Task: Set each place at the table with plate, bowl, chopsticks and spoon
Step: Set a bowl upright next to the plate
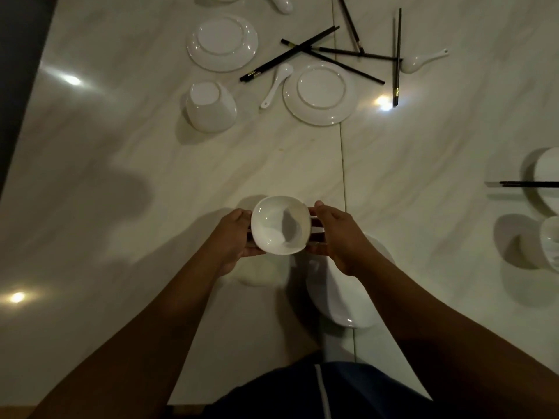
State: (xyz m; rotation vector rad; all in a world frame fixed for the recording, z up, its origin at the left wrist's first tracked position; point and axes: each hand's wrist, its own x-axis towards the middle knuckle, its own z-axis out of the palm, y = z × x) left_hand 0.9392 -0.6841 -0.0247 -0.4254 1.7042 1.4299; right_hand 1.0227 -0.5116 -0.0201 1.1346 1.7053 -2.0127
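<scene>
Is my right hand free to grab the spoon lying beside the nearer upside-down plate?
Probably not yet: the right hand and left hand both hold the bowl. Once it lets go, nothing on the table stands between it and the spoon.

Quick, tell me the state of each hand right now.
Left hand: closed, gripping the left side of the bowl.
Right hand: closed, gripping the right side of the same bowl.
</scene>
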